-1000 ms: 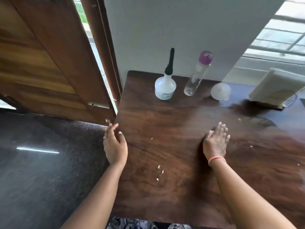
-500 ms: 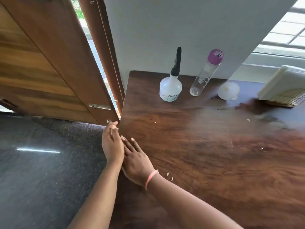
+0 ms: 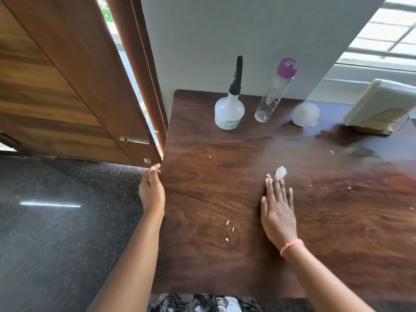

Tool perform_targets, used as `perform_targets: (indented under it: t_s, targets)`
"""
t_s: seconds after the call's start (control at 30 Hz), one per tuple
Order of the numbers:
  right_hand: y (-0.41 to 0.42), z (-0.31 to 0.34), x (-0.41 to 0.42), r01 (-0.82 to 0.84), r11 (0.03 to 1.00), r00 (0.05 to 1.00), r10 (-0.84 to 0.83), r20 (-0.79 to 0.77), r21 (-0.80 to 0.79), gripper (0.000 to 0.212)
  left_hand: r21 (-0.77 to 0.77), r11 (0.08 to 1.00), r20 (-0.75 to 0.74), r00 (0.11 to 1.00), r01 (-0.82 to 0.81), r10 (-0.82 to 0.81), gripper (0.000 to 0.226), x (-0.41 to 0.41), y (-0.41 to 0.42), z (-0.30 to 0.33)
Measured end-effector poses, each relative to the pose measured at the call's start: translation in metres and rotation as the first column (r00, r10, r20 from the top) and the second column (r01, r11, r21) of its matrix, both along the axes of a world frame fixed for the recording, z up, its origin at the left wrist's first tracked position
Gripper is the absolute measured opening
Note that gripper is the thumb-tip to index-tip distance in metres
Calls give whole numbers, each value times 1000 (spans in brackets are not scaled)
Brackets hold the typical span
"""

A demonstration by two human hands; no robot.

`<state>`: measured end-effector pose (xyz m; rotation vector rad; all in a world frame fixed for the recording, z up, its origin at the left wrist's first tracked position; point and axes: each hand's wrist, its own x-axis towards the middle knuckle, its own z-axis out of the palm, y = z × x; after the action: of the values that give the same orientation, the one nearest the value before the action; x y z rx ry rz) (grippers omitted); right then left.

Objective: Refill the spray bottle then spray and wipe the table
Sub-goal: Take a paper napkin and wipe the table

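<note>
Right hand (image 3: pixel 278 213): flat on the brown counter (image 3: pixel 225 194), fingers (image 3: pixel 275 188) straight, touching a small white scrap (image 3: pixel 279 172) at the tips.
Left hand (image 3: pixel 151 190): at the counter's left edge, fingers loose, holding nothing.
Spray bottle (image 3: pixel 229 109): at the back by the white wall (image 3: pixel 225 37), well apart from both hands.
Clear bottle (image 3: pixel 273 93): purple cap, just right of it, looks almost empty.
Counter: wood look, white crumbs (image 3: pixel 229 228) near the hands.
Room: wooden door (image 3: pixel 56 75) on the left, dark floor (image 3: pixel 56 221).

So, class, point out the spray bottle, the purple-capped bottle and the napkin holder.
spray bottle (image 3: pixel 229 113): head view, on its white body.
purple-capped bottle (image 3: pixel 270 97): head view, on its clear middle.
napkin holder (image 3: pixel 390 124): head view, on its wire side.
</note>
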<state>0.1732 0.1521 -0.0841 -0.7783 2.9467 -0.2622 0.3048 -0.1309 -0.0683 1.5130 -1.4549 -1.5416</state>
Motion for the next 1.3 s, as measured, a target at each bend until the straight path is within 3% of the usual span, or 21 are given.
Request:
perform_targets:
  t_s: [0.13, 0.2, 0.33, 0.53, 0.67, 0.77, 0.87, 0.93, 1.03, 1.1, 1.17, 1.23, 1.3]
  targets:
    - [-24, 1, 54, -25, 999, 999, 26, 27, -38, 63, 6, 1000, 10, 1000, -20, 20, 37, 2, 3, 0]
    - [-44, 4, 82, -137, 988, 989, 141, 49, -68, 62, 5, 1000, 10, 1000, -27, 27, 36, 4, 4, 0]
    - [-78, 12, 145, -452, 876, 874, 473, 111, -171, 60, 5, 998, -33, 997, -63, 63, 36, 12, 6, -8]
    - [-64, 15, 123, -650, 750, 755, 655, 6, -123, 52, -2, 995, -4, 995, -101, 101, 31, 24, 19, -3]
    - [-28, 17, 66, -459, 853, 887, 457, -68, -249, 38, -29, 995, 17, 995, -95, 96, 31, 27, 29, 3]
    - [8, 22, 40, -281, 921, 954, 298, 23, -270, 38, -131, 989, 56, 996, -65, 73, 31, 35, 41, 4]
    - [37, 32, 44, -264, 935, 925, 315, 212, -237, 56, -188, 982, 47, 998, -33, 43, 27, 43, 49, 3]
    - [50, 39, 54, -333, 917, 850, 392, 352, -218, 74, -168, 985, 19, 999, -42, 46, 24, 45, 49, 2]
    - [61, 45, 61, -449, 873, 759, 486, 434, -193, 87, -92, 990, -11, 995, -104, 103, 21, 47, 44, 1]
    - [61, 46, 65, -447, 877, 765, 477, 433, -176, 90, -68, 991, -5, 993, -117, 117, 21, 47, 42, -1]
    - [58, 45, 74, -397, 908, 835, 418, 359, -133, 91, -80, 991, 1, 994, -109, 110, 22, 47, 45, -2]
    - [50, 47, 84, -357, 923, 888, 384, 253, -147, 77, -117, 987, -1, 994, -106, 107, 21, 48, 49, 0]
    - [38, 47, 91, -402, 897, 883, 433, 182, -187, 51, -148, 984, -7, 995, -103, 103, 23, 48, 51, 2]
